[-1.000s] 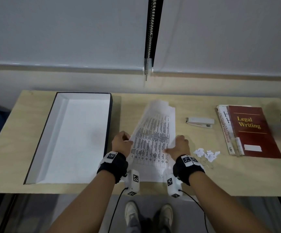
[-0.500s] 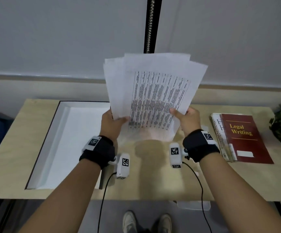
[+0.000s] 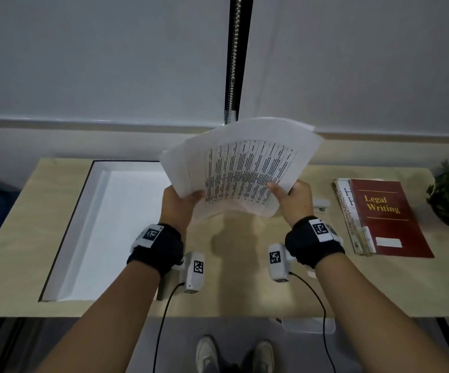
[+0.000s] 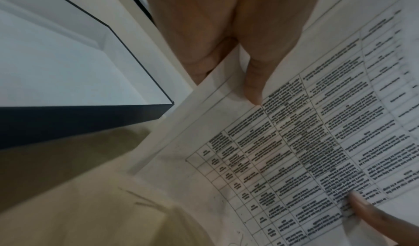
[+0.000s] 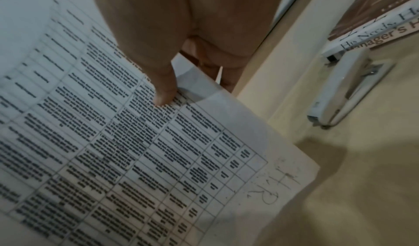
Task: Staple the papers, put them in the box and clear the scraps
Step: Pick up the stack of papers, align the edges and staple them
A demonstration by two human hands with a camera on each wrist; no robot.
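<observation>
Hands, left (image 3: 176,204) and right (image 3: 294,201), pinch papers (image 3: 241,168) above wooden desk (image 3: 245,292) facing grey wall (image 3: 97,55).

Office setting. Wooden table (image 3: 245,297) with stapler (image 5: 340,92), printed papers (image 3: 245,170), "Legal Writing" book (image 3: 387,219) at right. Window blinds (image 3: 97,57) across the top.

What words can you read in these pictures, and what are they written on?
"Legal Writing": gold letters on the red book.
"His Needs, H..." (cut off): spine of the white book under it.
"...nager's H..." (cut off at both ends): spine of a third book lower in the stack.
Papers held by the left hand and right hand: printed table and corner scribble, too blurred to read.
Wrist tags: square codes, no words.
</observation>
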